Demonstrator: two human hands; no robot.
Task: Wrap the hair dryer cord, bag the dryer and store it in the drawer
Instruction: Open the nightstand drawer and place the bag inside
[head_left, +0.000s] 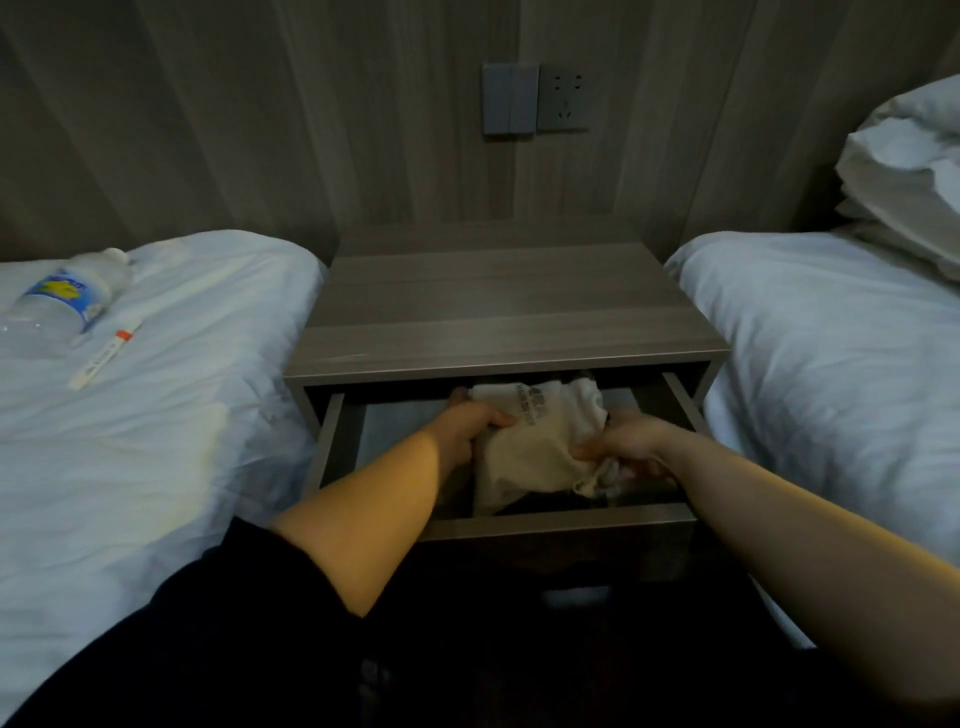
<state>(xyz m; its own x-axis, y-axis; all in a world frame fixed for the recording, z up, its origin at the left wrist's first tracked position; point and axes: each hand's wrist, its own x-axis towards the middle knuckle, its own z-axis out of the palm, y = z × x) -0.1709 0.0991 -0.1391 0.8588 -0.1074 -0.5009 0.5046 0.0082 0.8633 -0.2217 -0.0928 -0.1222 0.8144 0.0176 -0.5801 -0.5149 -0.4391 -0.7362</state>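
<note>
On the far left a bed (156, 415) with a white cover holds a clear water bottle (67, 296) lying on its side, its cap toward the wall, and just beside it a thin white tube (106, 353) with an orange band, lying at a slant. Next comes the wooden nightstand (504, 306) between the two beds, its top bare and its drawer (556, 519) pulled out toward the person. The left hand (470, 428) reaches into the drawer from the lower left, fingers closed around the upper left side of a cream cloth bag (535, 447) with dark printed lettering near its top. The bag bulges with something inside, but the dryer itself is hidden by the cloth, so it cannot be confirmed by sight. The bag sits within the open drawer space, its far end near the drawer's back and its near end close to the front panel; whether it rests on the drawer floor cannot be told. The right hand (626, 439) grips the bag's lower right side, pinching the gathered cloth near a drawstring (589, 486) that dangles below the fingers. On the wall above the nightstand are a grey switch (509, 98) and, just beside it, a socket (565, 97). At the far right is a second bed (831, 364) with white pillows (914, 171) piled at its head.
</note>
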